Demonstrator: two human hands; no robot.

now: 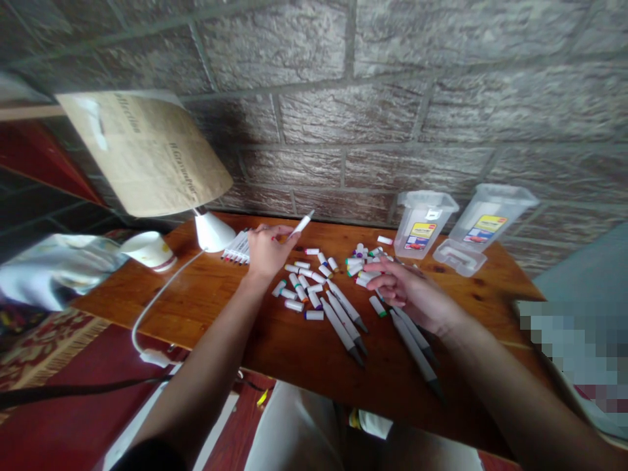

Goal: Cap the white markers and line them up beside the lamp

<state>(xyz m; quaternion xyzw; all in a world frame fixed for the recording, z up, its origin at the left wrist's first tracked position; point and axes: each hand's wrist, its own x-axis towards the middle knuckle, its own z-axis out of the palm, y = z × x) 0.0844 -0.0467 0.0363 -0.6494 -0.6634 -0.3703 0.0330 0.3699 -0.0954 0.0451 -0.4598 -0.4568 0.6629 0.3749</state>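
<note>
Gripping a white marker (302, 224) in our left hand (265, 251), we raise it just above the marker row (236, 249); our right hand (411, 292), fingers loosely spread, rests on loose caps (360, 261) right of that row, on the tabletop (220, 307).

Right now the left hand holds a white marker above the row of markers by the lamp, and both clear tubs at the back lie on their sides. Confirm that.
Not quite. The head view shows the left hand holding the marker, but both tubs stand upright, not on their sides.
</note>
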